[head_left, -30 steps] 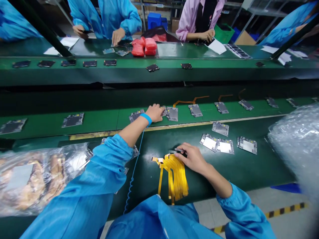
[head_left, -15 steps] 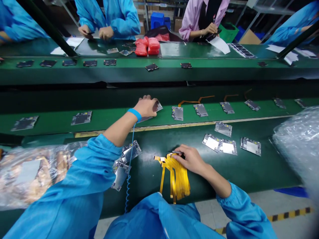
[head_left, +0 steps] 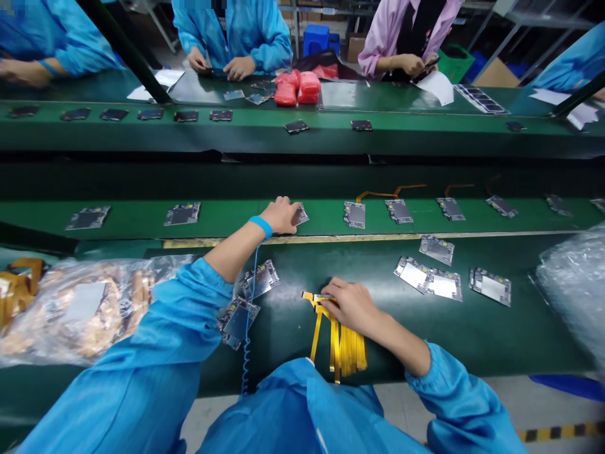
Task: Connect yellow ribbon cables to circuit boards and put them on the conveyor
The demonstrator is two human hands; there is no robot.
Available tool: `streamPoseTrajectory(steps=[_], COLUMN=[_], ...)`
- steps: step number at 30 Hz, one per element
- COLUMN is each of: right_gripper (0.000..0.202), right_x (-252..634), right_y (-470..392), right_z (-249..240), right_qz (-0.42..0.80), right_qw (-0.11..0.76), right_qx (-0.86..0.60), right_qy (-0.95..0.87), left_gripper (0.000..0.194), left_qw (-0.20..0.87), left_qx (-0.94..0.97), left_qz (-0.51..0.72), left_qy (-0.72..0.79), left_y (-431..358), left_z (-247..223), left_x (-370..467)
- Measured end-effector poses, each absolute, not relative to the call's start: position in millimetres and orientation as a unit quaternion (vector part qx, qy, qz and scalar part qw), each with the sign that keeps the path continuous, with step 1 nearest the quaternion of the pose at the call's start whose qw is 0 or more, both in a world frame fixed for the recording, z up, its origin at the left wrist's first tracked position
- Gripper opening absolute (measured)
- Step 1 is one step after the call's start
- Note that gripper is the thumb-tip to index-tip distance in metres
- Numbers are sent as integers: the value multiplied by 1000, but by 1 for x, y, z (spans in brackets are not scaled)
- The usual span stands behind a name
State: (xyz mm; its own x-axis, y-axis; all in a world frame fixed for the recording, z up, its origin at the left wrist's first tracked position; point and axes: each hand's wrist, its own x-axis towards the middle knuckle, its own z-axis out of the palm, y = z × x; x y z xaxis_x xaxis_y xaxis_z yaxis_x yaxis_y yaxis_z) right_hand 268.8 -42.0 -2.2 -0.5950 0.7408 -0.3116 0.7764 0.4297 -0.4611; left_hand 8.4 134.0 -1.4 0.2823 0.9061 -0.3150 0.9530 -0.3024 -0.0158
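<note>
My left hand [head_left: 280, 216], with a blue strap and coiled cord at the wrist, is closed on the edge of a circuit board [head_left: 300, 215] at the green belt. Its fingertips are partly hidden. My right hand [head_left: 352, 302] grips slim metal tweezers [head_left: 324, 297], their tips over the top end of the yellow flex cables [head_left: 352, 353]. Those cables lie bunched on the bench in front of me, partly under the right hand. Near my left forearm, several circuit boards [head_left: 240, 321] rest on the bench, some overlapping.
Boards line the near belt [head_left: 227, 217], some with orange flex cables [head_left: 378, 194]. Several boards [head_left: 444, 285] lie right of my right hand. A plastic bag of flex cables [head_left: 85, 309] sits at left, bubble wrap [head_left: 574, 284] at right. Co-workers [head_left: 231, 38] sit across the far belt.
The view has turned a little left. My left hand has come down toward the belt's near edge with the board. The right hand has shifted slightly, tweezers over the cable ends.
</note>
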Motion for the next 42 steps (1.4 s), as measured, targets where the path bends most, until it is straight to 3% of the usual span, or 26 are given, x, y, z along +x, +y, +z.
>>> streamPoseTrajectory(steps=[7, 13, 19, 28, 42], right_gripper=[17, 6, 9, 28, 44], right_x=[253, 256, 267, 295, 334], right_y=[-37, -40, -42, -46, -56], right_z=[-5, -5, 0, -6, 13], right_qz=[-285, -341, -401, -556, -632], right_qw=[73, 5, -73, -206, -212], right_qx=[434, 438, 452, 472, 487], right_qy=[852, 831, 794, 653, 564], left_gripper=[86, 91, 90, 85, 90], left_qw=[81, 76, 73, 89, 86], left_qx=[811, 825, 831, 823, 833], left_qz=[-136, -126, -107, -107, -109], left_qy=[563, 546, 541, 550, 536], left_y=[146, 148, 147, 146, 136], left_z=[-3, -3, -4, -6, 8], left_x=[14, 17, 21, 20, 37])
